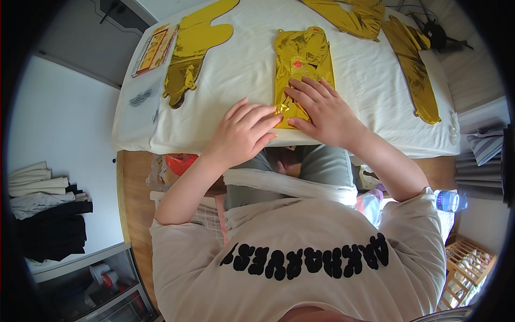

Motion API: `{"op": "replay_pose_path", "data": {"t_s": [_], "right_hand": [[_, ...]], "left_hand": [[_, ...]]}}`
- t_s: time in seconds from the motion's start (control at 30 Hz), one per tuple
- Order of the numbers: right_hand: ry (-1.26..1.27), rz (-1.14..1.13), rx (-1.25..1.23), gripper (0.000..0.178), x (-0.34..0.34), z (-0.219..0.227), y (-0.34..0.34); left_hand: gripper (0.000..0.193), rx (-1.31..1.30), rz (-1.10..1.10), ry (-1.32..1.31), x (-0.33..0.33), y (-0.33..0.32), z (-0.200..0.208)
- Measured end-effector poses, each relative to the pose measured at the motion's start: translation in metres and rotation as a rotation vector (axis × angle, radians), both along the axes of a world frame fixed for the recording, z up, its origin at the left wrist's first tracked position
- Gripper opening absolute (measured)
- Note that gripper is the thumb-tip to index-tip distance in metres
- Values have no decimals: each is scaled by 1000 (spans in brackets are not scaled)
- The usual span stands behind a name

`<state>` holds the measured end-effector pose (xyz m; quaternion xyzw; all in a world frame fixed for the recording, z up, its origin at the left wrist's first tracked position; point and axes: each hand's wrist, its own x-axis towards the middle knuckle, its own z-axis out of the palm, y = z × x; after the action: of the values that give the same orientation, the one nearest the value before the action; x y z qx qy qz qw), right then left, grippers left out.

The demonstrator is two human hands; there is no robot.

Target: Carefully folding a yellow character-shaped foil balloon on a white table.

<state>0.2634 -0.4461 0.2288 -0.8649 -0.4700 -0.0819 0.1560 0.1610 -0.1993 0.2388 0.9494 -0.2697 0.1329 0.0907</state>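
Note:
A flat gold foil balloon (303, 48), creased and roughly rectangular, lies lengthwise on the cloth-covered table in front of me. A small red round mark shows near its middle. My right hand (324, 115) rests on its lower right part, fingers stretched out and palm down. My left hand (241, 131) is at the lower left edge, its fingers extended and their tips at the foil. Part of the balloon is hidden beneath the right hand.
More flat gold foil balloons lie around: one at left (198, 40), one at the far side (348, 16), one at right (410, 70). A printed packet (155, 48) and a clear plastic bag (140, 104) are at the left edge. A black object with cables (435, 35) sits far right.

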Motion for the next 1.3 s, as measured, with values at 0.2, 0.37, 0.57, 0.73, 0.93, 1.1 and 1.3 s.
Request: {"op": "replay_pose_path", "data": {"t_s": [0.2,0.37,0.57,0.73,0.93,1.1,1.3], "right_hand": [[9,0,2,62,0,-1,0],[23,-15,-10,63,-1,0,1],[26,-25,-11,63,-1,1,1],[25,-7,5,62,-1,0,1],[29,-8,30,64,-2,0,0],[19,-5,42,65,-1,0,0],[22,-3,17,65,1,0,1]], "left_hand": [[50,67,-47,-42,-1,7,-5],[52,-49,-73,81,6,11,3],[53,-213,3,233,49,9,24],[72,48,35,-13,84,6,7],[84,187,-29,77,96,9,1],[83,205,-52,61,97,8,3],[81,134,-64,107,99,11,-3]]}}
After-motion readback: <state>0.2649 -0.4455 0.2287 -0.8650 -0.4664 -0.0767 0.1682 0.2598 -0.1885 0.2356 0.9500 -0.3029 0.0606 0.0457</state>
